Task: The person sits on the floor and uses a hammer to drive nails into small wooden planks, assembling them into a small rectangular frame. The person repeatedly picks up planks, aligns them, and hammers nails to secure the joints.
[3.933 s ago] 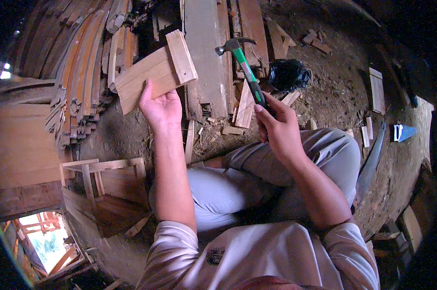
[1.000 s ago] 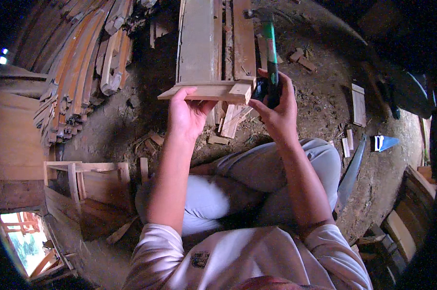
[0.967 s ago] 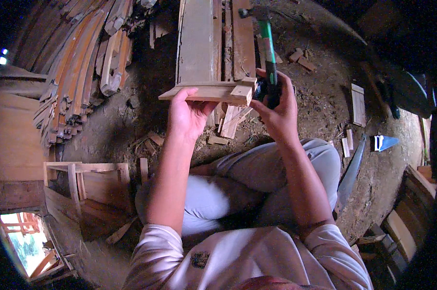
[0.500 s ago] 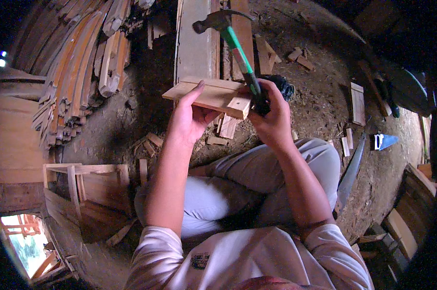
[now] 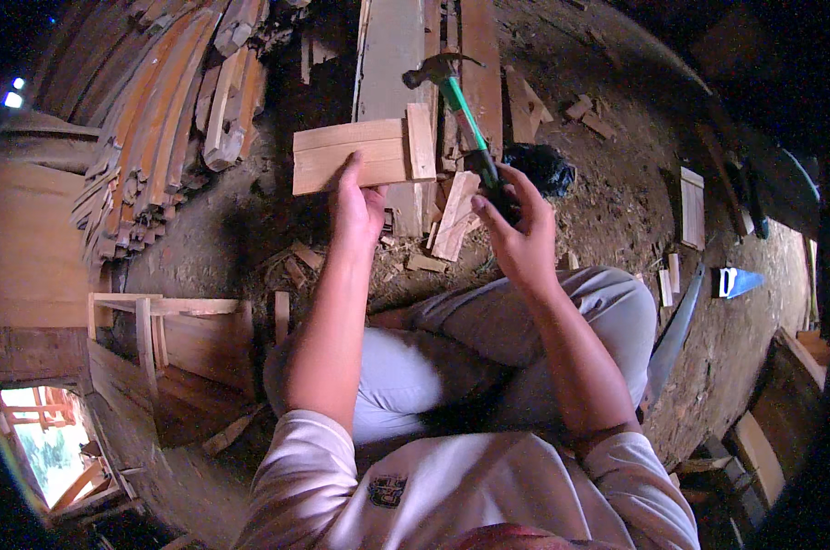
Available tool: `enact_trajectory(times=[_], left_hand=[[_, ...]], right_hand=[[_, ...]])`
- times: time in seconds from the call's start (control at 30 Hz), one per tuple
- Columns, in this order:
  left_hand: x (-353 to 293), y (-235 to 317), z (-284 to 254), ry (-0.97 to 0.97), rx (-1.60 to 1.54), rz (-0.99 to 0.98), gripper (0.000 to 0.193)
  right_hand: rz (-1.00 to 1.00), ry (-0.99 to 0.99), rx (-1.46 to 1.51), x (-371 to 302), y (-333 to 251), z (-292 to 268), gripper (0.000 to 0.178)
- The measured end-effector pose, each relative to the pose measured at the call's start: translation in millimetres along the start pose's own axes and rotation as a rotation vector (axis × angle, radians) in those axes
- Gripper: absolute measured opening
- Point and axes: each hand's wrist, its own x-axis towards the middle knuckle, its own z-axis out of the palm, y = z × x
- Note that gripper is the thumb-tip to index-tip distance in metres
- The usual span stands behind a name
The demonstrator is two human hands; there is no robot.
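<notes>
My left hand (image 5: 360, 206) grips a short wooden panel (image 5: 353, 156) by its near edge, thumb on top and the other fingers mostly hidden beneath. A narrow wooden strip (image 5: 420, 142) lies across the panel's right end. In my right hand (image 5: 525, 225) is a claw hammer (image 5: 467, 115) with a green and black handle, held by the grip, its dark head pointing up and away. The hammer is apart from the panel, to its right. Beyond both hands, long boards (image 5: 387, 73) lie on the ground.
Stacked timber (image 5: 163, 119) fills the far left. A wooden frame (image 5: 195, 357) stands at the left. A black plastic bag (image 5: 541, 170) and wood offcuts (image 5: 456, 215) lie ahead. To the right are a handsaw blade (image 5: 676, 335), a blue-bladed saw (image 5: 739, 282) and a small panel (image 5: 692, 207).
The panel has turned its broad face up and moved left, away from my right hand. The hammer has shifted slightly right and lower in view, still in my right hand.
</notes>
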Motion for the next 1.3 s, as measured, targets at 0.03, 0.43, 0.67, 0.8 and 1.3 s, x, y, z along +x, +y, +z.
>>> enact_trajectory(times=[0.03, 0.43, 0.67, 0.8, 1.3], left_hand=[[6, 1, -5, 0.009, -0.026, 0.021, 0.040], [-27, 51, 27, -0.010, 0.343, -0.328, 0.035], [-63, 53, 58, -0.124, 0.417, -0.318, 0.041], [-71, 49, 68, -0.207, 0.603, -0.021, 0.071], [-100, 14, 76, -0.504, 1.536, 1.081, 0.096]], right_hand=[[0.058, -0.002, 0.022, 0, -1, 1, 0.044], [-0.083, -0.030, -0.298, 7, -5, 2, 0.059], [-0.088, -0.081, -0.351, 8, -6, -13, 0.045], [-0.083, -0.070, -0.126, 6, 4, -11, 0.037], [0.602, -0.162, 0.351, 2, 7, -10, 0.018]])
